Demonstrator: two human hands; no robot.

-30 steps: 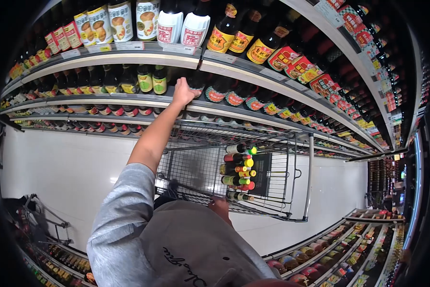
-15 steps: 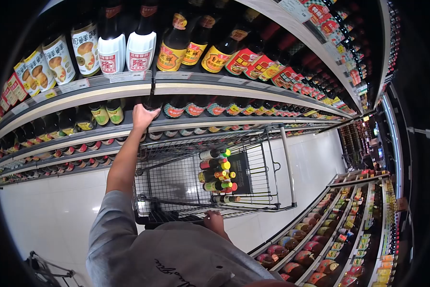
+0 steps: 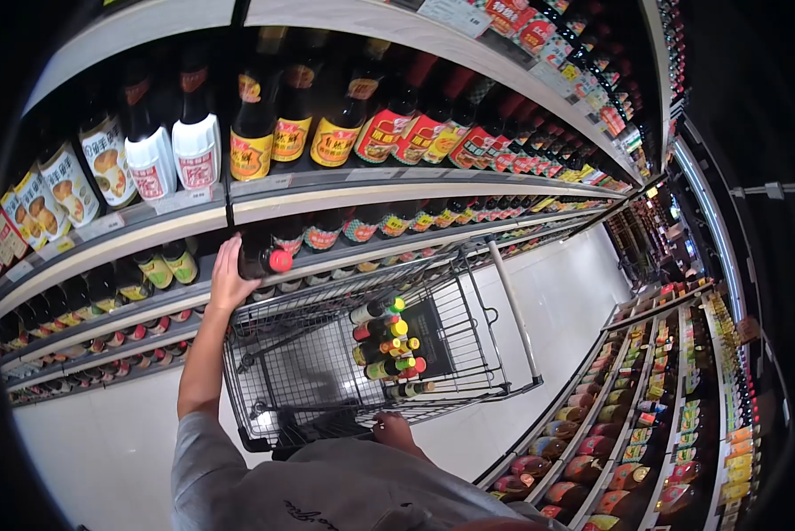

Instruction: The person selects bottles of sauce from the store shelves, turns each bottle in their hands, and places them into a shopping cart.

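in the head view, the left hand (image 3: 230, 278) has its fingers and thumb clamped on a dark, round bottle with a bright red cap (image 3: 259, 257). the bottle is tilted, its cap pointing to the right, at the front edge of a long grey shelf (image 3: 371, 250). along that edge, dark bottles with red-and-teal labels (image 3: 322, 237) stand to its right, and two dark bottles with lime-green labels (image 3: 180, 265) to its left. the right hand (image 3: 394, 431) is at the near long edge of a grey wire shopping cart (image 3: 313, 354) (whether it grips the rim, i cannot tell). several dark bottles with yellow, green and red caps (image 3: 384, 341) sit toward the cart's handle end.
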